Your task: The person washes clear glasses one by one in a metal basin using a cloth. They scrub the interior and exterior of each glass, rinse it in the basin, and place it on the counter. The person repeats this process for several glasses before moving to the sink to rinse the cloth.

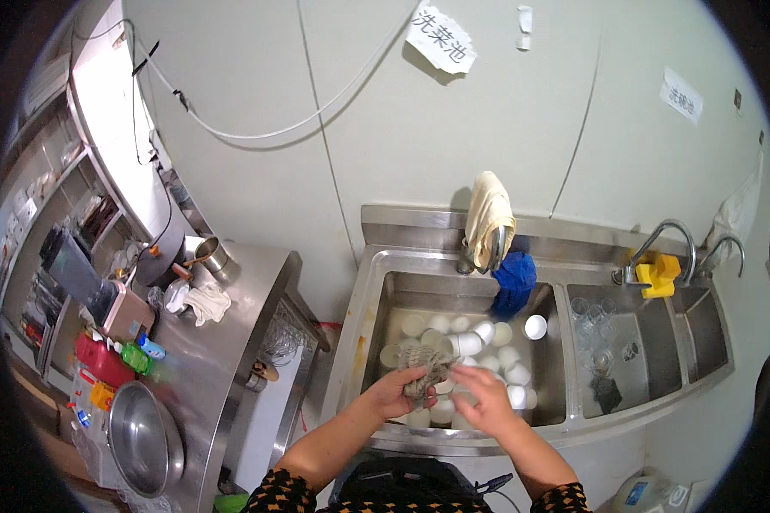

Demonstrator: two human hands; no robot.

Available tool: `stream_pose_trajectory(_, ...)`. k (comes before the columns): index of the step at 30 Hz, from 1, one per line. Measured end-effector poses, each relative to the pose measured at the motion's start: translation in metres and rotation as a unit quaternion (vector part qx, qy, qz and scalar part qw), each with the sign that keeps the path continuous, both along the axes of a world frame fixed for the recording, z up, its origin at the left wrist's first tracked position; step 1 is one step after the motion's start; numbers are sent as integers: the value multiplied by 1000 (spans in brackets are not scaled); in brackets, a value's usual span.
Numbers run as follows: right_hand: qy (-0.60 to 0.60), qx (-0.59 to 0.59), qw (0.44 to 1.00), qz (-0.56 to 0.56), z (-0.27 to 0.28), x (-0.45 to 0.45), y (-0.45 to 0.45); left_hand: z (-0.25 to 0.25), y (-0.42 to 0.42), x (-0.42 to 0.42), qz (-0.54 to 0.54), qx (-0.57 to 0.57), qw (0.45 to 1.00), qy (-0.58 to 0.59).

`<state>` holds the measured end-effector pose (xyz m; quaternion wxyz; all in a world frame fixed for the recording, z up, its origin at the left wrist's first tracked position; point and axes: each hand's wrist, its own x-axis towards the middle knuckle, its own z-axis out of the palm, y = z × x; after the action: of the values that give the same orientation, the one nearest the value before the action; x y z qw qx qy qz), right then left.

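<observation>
A greyish mesh scrubbing cloth (428, 372) is gripped in my left hand (398, 391), above the near part of a stainless steel sink (375, 320). My right hand (484, 397) is just to the right of the cloth, fingers spread and partly bent; its fingertips are near the cloth's edge, and I cannot tell if they touch it. Beneath both hands, many white cups (467, 344) lie jumbled in the basin, some upright and some on their sides. One white cup (536, 327) stands apart at the right.
A cream cloth (489, 218) hangs over the faucet beside a blue cloth (514, 279). The right basin holds clear glasses (595, 314) and a dark scrubber (606, 392). Yellow gloves or cloths (658, 276) hang by another tap. A metal bowl (144, 439) and bottles (135, 358) stand on the left counter.
</observation>
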<state>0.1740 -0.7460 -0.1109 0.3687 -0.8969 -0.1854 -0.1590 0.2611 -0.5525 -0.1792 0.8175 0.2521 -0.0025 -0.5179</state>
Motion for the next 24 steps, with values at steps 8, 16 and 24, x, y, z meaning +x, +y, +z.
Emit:
stream_pose_trajectory(8,286,638,680,220,-40,52,0,7,-29,-15,-92,-2,996,-12)
stream_pose_trajectory(16,315,496,791,169,-42,72,-2,17,-31,-16,-115,39,993,6)
stream_pose_trajectory(24,226,282,927,100,-45,95,6,10,-55,7,-87,307,936,-152)
